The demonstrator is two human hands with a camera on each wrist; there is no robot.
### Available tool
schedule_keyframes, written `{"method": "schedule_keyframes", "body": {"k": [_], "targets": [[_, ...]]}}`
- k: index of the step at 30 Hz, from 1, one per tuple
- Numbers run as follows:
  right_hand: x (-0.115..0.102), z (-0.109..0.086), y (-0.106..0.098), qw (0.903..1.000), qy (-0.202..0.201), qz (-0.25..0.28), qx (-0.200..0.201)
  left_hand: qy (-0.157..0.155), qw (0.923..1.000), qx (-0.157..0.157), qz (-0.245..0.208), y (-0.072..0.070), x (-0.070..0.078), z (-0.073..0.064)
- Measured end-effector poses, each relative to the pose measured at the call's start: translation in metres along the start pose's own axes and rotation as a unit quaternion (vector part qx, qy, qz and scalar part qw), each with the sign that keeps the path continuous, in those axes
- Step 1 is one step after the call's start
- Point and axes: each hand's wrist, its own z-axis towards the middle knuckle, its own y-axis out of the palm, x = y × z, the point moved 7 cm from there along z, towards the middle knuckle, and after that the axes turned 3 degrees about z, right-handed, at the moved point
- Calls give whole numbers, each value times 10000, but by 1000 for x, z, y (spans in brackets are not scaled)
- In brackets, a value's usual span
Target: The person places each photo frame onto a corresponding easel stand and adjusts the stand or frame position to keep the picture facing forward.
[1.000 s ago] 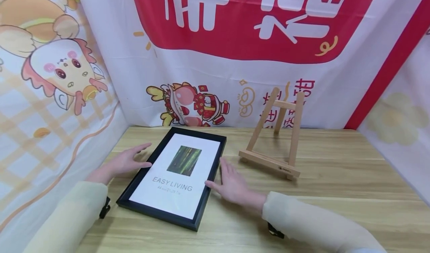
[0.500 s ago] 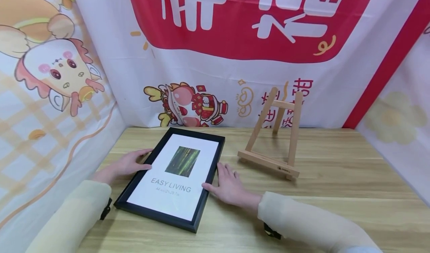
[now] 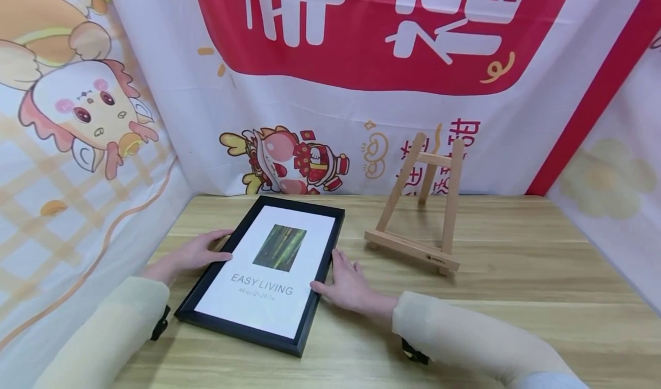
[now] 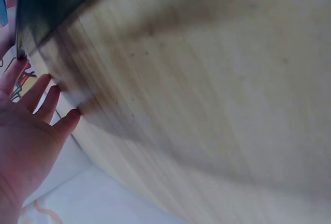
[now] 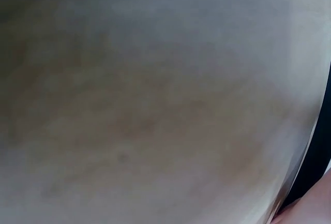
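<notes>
A black picture frame (image 3: pixel 316 306) lies flat on the table in the head view, its white insert reading "EASY LIVING" around a green picture. My left hand (image 3: pixel 198 254) touches the frame's left side, thumb over the border. In the left wrist view, this hand's fingers (image 4: pixel 47 100) are spread and fairly straight, low by the tabletop, the upper one at the frame's dark edge (image 4: pixel 57 6). My right hand (image 3: pixel 351 284) rests along the right side, thumb tip on the border and the other fingers beside it. Only a sliver of this hand (image 5: pixel 313 203) shows in the right wrist view.
A small wooden easel (image 3: pixel 445 222) stands upright on the wood-grain table (image 3: pixel 521 297), right of the frame. Behind the table hangs a red and white printed cloth (image 3: pixel 330 102). A cartoon-printed cloth (image 3: pixel 57 251) borders the left side.
My left hand has come in against the frame's left side, and the right hand has settled along its right side. The frame and easel look unmoved on the table; the view has shifted slightly.
</notes>
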Motion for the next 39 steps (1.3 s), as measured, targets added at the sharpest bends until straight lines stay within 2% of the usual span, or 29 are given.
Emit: {"method": "schedule_keyframes", "body": {"k": [5,11,17,25,34,39], "targets": [[-2,1,-1,9996,37,265,-33,-172,9990,-1,-420,1,-3,0],[-3,1,0,9990,76,446,-46,-379,9974,98,-600,5,-7,-4],[-3,-2,0,9974,87,718,-48,-597,9920,198,-1098,12,-11,-7],[-5,-5,-4,9910,-88,1336,-39,-485,9818,365,-1800,10,-5,-15],[-6,-9,-14,9820,-370,1850,120,-429,9746,496,-2143,3,6,-24],[-10,-12,-21,9715,-598,2291,113,-173,9694,728,-2338,-2,11,-28]]}}
